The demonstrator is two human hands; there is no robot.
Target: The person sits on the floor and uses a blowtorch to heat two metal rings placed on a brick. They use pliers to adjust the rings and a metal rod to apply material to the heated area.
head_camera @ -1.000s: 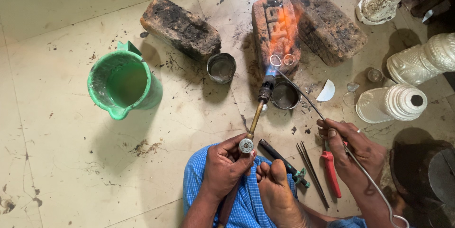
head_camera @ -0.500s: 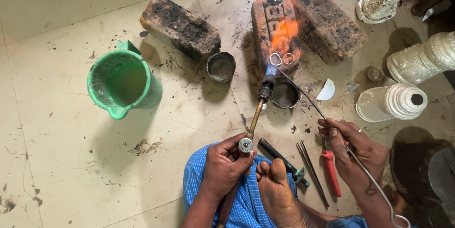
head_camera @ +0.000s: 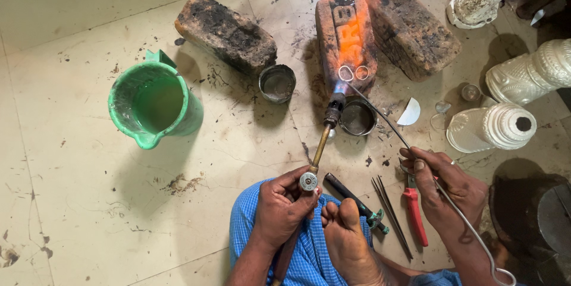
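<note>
My left hand (head_camera: 282, 206) grips a brass blowtorch (head_camera: 321, 143) near its round valve knob, the nozzle aimed away from me. Its orange flame (head_camera: 352, 39) plays over a scorched brick (head_camera: 344, 36). Two small metal rings (head_camera: 354, 73) lie on the brick's near end, right at the nozzle. My right hand (head_camera: 446, 188) pinches a long thin metal wire (head_camera: 380, 116) whose tip reaches the rings; the wire's other end loops back past my wrist. My bare foot (head_camera: 348, 238) rests between the hands over a blue checked cloth.
A green plastic jug (head_camera: 151, 104) of water stands at left. Two more dark bricks (head_camera: 226, 33) (head_camera: 410, 24) flank the hot one, with two small metal bowls (head_camera: 277, 82) (head_camera: 357, 118) nearby. Red-handled pliers (head_camera: 414, 211), tweezers and a dark tool lie by my foot. White ornate castings (head_camera: 496, 126) stand at right.
The flame has flickered and now spreads lower and flatter over the brick. Both hands, the torch and the wire stay nearly where they were.
</note>
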